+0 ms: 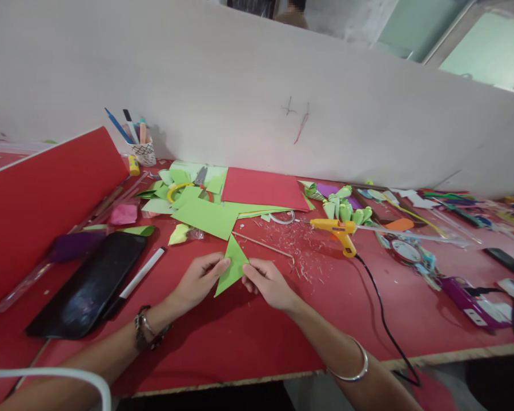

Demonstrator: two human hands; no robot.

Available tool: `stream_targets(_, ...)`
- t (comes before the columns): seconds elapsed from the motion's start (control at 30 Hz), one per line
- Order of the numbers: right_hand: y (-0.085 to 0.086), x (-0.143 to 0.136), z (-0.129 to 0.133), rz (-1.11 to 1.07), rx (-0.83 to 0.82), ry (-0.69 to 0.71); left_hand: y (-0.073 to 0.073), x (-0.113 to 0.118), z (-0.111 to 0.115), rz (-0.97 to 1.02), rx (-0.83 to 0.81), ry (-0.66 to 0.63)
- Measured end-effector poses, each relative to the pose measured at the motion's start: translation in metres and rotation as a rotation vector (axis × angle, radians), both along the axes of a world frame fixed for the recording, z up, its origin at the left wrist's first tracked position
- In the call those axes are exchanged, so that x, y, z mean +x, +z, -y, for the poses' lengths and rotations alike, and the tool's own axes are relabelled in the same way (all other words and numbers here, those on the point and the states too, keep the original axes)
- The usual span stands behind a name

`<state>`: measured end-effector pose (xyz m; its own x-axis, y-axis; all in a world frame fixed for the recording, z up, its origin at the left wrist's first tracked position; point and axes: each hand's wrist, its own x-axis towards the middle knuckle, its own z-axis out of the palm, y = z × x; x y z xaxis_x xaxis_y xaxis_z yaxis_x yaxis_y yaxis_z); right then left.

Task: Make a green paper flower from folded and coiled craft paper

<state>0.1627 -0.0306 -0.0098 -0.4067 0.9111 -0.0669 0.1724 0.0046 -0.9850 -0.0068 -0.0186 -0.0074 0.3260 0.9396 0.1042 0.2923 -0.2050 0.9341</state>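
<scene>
The left hand [202, 277] and right hand [269, 282] pinch a green paper triangle [233, 265] by its edges, a thin stick [263, 245] (pale tan) lying just beyond the right fingertips [251, 272].

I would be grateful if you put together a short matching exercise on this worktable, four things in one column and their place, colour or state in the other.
Column one:
1. Small green paper
2. Glue gun
3. Patterned cup
4. Scissors

Column two:
A. Upright, holding pens
B. Lying among green papers
C. Pinched by the left hand and the right hand
D. Mostly yellow, to the right of both hands

Right pairs: 1-C, 2-D, 3-A, 4-B
</scene>
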Motion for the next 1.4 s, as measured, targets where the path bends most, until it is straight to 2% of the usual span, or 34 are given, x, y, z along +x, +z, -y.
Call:
stream_targets(0.13, -0.002, -0.002, 0.000, -0.026, 0.055, -0.055, 0.002, 0.000, 0.000, -0.011, 0.021, 0.021)
stream_targets(0.23, -0.001, -0.001, 0.000, -0.076, 0.203, -0.124, 0.003, 0.002, 0.000, 0.020, -0.008, 0.050)
stream_targets(0.37, 0.006, 0.001, 0.001, 0.022, 0.428, -0.046, 0.002, 0.004, 0.000, 0.073, -0.064, 0.040)
stream_targets(0.47, 0.011, 0.002, 0.000, 0.101, 0.488, -0.012, -0.002, 0.002, 0.000, 0.073, -0.072, 0.077)
stream_targets(0.73, 0.010, 0.002, 0.000, 0.086, 0.475, -0.049, -0.018, -0.003, 0.003, 0.052, -0.178, 0.230)
stream_targets(0.8, 0.009, 0.002, 0.000, 0.093, 0.473, -0.073, -0.017, -0.002, 0.003, 0.044, -0.192, 0.203)
stream_targets(0.97, 0.008, 0.001, 0.000, 0.084, 0.467, -0.149, -0.006, 0.001, 0.003, 0.095, -0.133, -0.042)
stream_targets(1.07, 0.009, 0.001, 0.001, 0.099, 0.439, -0.172, -0.003, 0.001, 0.003, 0.147, -0.068, -0.123)
stream_targets(1.2, 0.009, 0.000, 0.001, 0.129, 0.410, -0.170, -0.003, 0.002, 0.003, 0.056, -0.052, -0.119)
stream_targets(1.4, 0.000, 0.000, 0.000, 0.086, 0.350, -0.185, 0.000, 0.003, 0.002, -0.028, -0.049, -0.048)
